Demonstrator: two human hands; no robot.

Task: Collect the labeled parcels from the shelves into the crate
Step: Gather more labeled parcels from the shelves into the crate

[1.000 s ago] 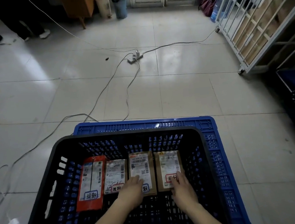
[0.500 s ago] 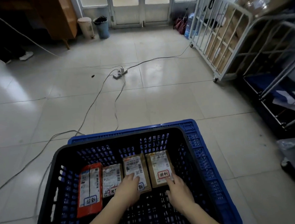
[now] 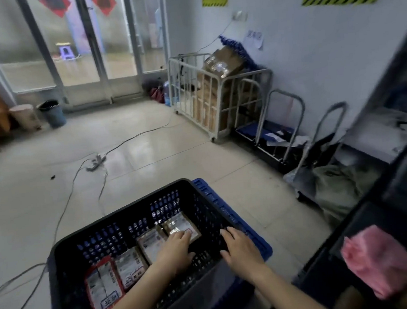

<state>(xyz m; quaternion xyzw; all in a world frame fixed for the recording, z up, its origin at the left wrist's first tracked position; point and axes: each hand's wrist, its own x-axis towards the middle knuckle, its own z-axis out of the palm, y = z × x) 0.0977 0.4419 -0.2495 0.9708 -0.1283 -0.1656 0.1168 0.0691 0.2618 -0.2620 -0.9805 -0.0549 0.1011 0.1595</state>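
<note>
Filling the perforated black crate (image 3: 102, 240) lie flat rectangular parcels (image 3: 130, 270).

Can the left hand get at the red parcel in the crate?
Probably yes. The red parcel lies uncovered in the crate, beside the left forearm; the left hand holds nothing, its fingers resting on a brown parcel.

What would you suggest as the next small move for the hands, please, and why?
Probably reach the right hand toward the pink package on the dark shelf. Four labeled parcels already lie flat in the black crate. The left hand only rests on the brown parcels, and the right hand holds nothing.
</note>
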